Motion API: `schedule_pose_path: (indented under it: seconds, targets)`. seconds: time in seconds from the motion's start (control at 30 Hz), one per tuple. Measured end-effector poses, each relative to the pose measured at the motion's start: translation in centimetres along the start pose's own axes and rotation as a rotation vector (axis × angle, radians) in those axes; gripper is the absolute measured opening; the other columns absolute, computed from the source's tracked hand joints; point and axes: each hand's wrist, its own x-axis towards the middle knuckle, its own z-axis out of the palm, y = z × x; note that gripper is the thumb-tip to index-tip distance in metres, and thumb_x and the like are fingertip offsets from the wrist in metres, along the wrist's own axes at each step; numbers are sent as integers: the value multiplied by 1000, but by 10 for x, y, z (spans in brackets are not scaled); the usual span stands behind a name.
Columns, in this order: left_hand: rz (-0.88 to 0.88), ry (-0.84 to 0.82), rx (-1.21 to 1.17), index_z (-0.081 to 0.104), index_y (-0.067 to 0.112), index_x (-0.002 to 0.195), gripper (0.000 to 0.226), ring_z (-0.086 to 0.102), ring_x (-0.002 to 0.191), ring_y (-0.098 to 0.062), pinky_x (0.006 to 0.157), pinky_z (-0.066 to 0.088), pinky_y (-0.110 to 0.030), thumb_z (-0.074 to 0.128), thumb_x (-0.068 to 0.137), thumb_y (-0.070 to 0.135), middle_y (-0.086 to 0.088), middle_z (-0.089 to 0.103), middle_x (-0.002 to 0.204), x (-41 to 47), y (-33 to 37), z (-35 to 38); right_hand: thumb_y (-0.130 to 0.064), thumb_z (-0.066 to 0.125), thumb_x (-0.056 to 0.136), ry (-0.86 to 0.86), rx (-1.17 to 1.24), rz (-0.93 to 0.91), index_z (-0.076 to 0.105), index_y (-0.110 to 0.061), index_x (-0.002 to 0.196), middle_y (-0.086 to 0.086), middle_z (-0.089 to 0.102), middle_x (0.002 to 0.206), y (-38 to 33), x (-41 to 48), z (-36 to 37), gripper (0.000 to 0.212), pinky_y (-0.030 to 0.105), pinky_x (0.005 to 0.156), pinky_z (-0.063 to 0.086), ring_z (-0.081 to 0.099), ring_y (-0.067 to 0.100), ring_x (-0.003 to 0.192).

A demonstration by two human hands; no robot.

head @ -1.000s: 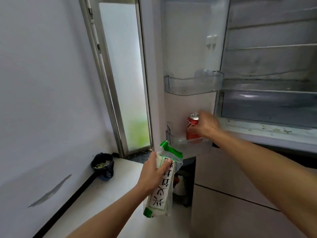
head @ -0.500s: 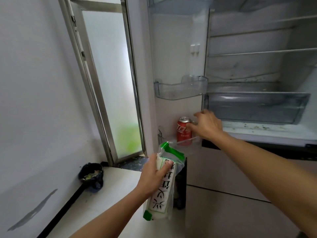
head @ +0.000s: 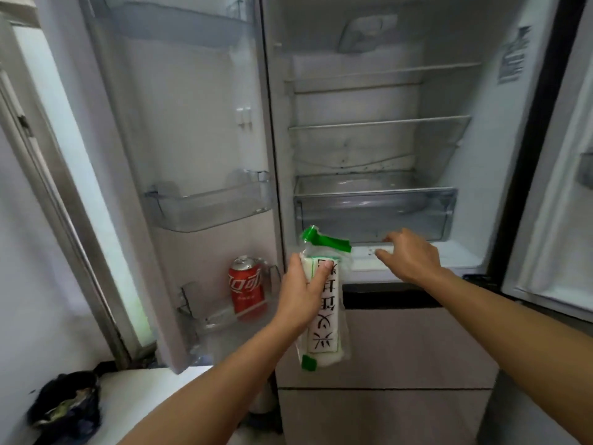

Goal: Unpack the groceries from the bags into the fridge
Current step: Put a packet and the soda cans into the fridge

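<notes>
My left hand (head: 301, 290) grips a clear packet of white noodles (head: 324, 309) with green ends and black lettering, held upright in front of the open fridge (head: 369, 149). A red cola can (head: 246, 289) stands alone in the lowest bin of the left door (head: 199, 316), left of the packet. My right hand (head: 409, 255) hovers empty with fingers spread, just in front of the clear crisper drawer (head: 373, 213) at the fridge's lower ledge.
Wire shelves (head: 378, 123) inside the fridge hold nothing. A clear middle door bin (head: 208, 207) hangs above the can. The right fridge door (head: 552, 220) stands open at the right edge. A dark bag (head: 67, 409) lies on a white surface at lower left by the wall.
My right hand let go of the cola can and moved right toward the crisper drawer. My left hand raised the noodle packet toward the fridge. The view swung right and up.
</notes>
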Motion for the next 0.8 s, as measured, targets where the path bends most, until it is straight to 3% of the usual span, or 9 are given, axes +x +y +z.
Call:
schedule_pose_path:
  seconds: [0.1,0.27,0.43,0.63,0.8]
  targets:
    - [-1,87,-26,47,22,100,22,66,84,-15,73,55,-33,58,93,39,3,63,92,59,14,36,-46,55,91,5,34,-13,59,-19,128,7,56,132,33,45,2,46,38,86,47,56,30,114]
    - [-44,263,-47,51,19,101,29,68,83,-21,77,58,-45,61,89,43,-3,69,92,174,23,70,-48,54,93,14,49,-116,55,-20,132,7,51,136,67,126,5,48,40,91,46,52,29,121]
    - [-65,412,5,50,17,109,33,67,78,-22,69,57,-38,61,90,42,-1,66,86,269,39,77,-46,54,92,51,77,-204,56,-22,131,5,55,131,71,198,8,45,40,92,45,51,27,121]
    - [-61,444,141,44,14,111,34,63,66,-18,49,46,-28,58,93,39,-2,61,81,371,41,77,-43,50,95,94,99,-292,52,-22,134,4,52,132,55,275,20,44,38,93,42,47,25,124]
    - [-145,350,195,42,11,108,33,65,70,-23,53,52,-34,56,94,38,-8,62,85,449,11,80,-39,48,96,93,81,-306,54,-21,132,6,53,132,36,325,47,41,38,95,42,48,26,123]
